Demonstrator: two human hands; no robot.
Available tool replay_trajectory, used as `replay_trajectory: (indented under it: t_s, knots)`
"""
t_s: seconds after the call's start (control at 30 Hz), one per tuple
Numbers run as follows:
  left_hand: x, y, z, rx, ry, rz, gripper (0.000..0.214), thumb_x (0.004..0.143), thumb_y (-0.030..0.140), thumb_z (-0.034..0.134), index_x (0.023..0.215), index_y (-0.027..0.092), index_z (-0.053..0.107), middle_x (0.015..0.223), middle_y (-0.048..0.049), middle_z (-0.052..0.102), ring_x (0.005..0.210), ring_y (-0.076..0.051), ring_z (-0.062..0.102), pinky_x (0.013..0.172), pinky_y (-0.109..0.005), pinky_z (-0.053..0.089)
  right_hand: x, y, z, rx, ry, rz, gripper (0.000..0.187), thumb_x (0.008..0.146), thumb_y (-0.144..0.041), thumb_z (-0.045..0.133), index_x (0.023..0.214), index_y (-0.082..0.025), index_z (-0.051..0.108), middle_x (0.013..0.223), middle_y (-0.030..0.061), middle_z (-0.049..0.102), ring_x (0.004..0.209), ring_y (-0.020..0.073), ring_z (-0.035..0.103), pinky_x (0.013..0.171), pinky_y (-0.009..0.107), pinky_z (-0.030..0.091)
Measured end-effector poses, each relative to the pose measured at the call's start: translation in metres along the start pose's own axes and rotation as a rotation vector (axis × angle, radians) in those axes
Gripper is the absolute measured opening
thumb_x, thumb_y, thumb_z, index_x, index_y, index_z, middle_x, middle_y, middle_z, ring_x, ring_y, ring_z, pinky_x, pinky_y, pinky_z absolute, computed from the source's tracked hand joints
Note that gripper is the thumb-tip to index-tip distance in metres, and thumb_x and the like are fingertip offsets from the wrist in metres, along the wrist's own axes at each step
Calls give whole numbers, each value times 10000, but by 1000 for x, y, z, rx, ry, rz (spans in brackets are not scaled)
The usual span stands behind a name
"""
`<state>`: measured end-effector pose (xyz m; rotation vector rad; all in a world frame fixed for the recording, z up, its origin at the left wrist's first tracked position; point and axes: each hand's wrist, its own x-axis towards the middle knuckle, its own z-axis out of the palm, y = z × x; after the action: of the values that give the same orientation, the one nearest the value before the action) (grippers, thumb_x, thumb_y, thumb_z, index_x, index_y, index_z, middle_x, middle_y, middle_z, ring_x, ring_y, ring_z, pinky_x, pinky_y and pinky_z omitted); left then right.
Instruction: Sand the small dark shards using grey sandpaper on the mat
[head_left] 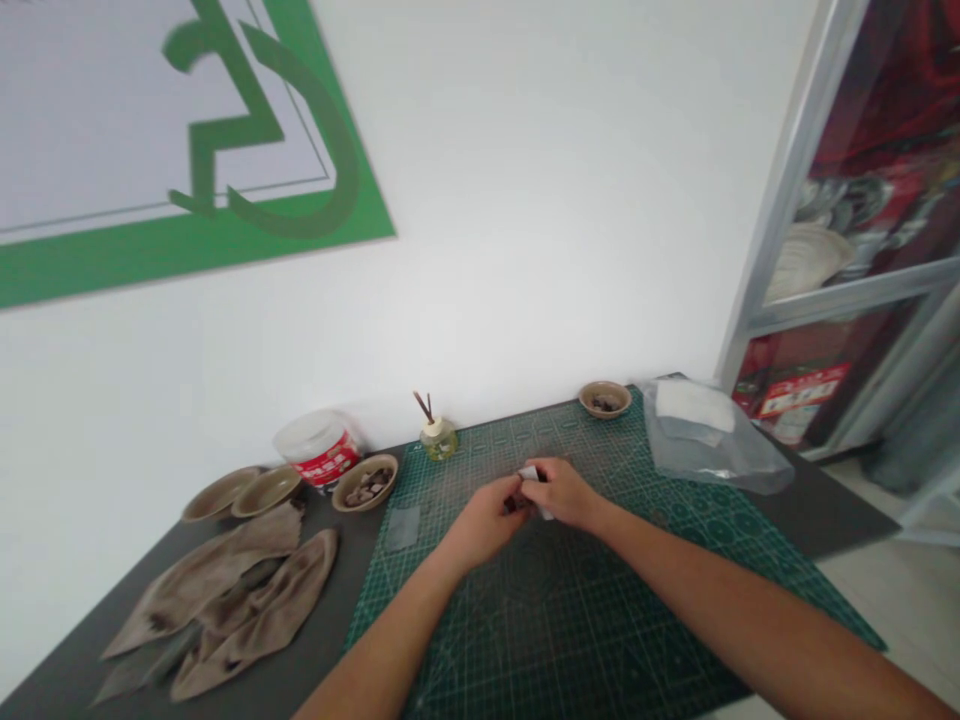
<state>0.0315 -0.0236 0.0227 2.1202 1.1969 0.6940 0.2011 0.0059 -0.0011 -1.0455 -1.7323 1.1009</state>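
Observation:
My left hand (pixel 484 522) and my right hand (pixel 562 495) meet above a green cutting mat (pixel 592 610). Between them, the fingers of my left hand pinch a small dark piece (pixel 514 503), possibly a shard. My right hand pinches a folded white sheet (pixel 530 473), perhaps paper or cloth, whose lower end shows at the fingertips. The hands hide most of both items, and I cannot tell whether the sheet touches the dark piece. A small clear rectangular film (pixel 403 528) lies on the mat left of my hands.
Along the back stand a shallow bowl of dark pieces (pixel 604 399), a bowl of pebble-like fragments (pixel 365 484), two empty tan dishes (pixel 259 491), a red-labelled tub (pixel 319 449) and a small diffuser bottle (pixel 438 438). Stained cloths (pixel 217 600) lie left; a clear bag (pixel 712 440) lies right.

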Motion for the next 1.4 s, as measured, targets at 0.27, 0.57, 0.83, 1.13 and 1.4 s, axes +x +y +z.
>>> replay_trajectory:
  t_s: [0.27, 0.57, 0.83, 1.13, 1.4]
  knots:
    - [20, -32, -16, 24, 174, -75, 177, 876, 313, 555, 897, 176, 666, 754, -2, 643, 694, -156, 574, 634, -246, 418, 27, 7, 5, 158, 169, 68, 84, 727, -235, 548, 792, -189, 576, 658, -33, 562, 580, 113, 492, 500, 206, 340]
    - [15, -48, -14, -89, 235, -65, 246, 908, 285, 547, 1086, 213, 699, 960, -38, 734, 826, -184, 654, 738, -277, 483, 22, 12, 14, 577, 65, 171, 199, 761, -278, 627, 933, -219, 548, 801, -11, 654, 647, 147, 631, 589, 259, 493]
    - [12, -52, -11, 13, 240, 7, 268, 911, 230, 539, 1127, 218, 697, 944, -42, 703, 819, -166, 627, 749, -273, 475, 18, 9, 15, 496, 51, 160, 267, 792, -393, 694, 911, -191, 566, 704, -3, 658, 580, 134, 580, 513, 230, 435]
    - [15, -55, -7, -143, 268, -54, 273, 868, 250, 609, 1124, 228, 700, 953, -38, 686, 819, -167, 641, 744, -280, 501, 17, 7, 7, 20, 150, -26, 182, 840, -348, 658, 789, -175, 674, 705, -17, 628, 660, 131, 548, 613, 242, 416]
    - [17, -47, -6, -303, 262, -128, 173, 767, 139, 647, 925, 186, 698, 845, -14, 656, 796, -157, 618, 729, -262, 482, 13, 3, 7, -140, 138, -162, 94, 810, -236, 681, 882, -209, 737, 878, 14, 696, 825, 163, 638, 760, 264, 472]
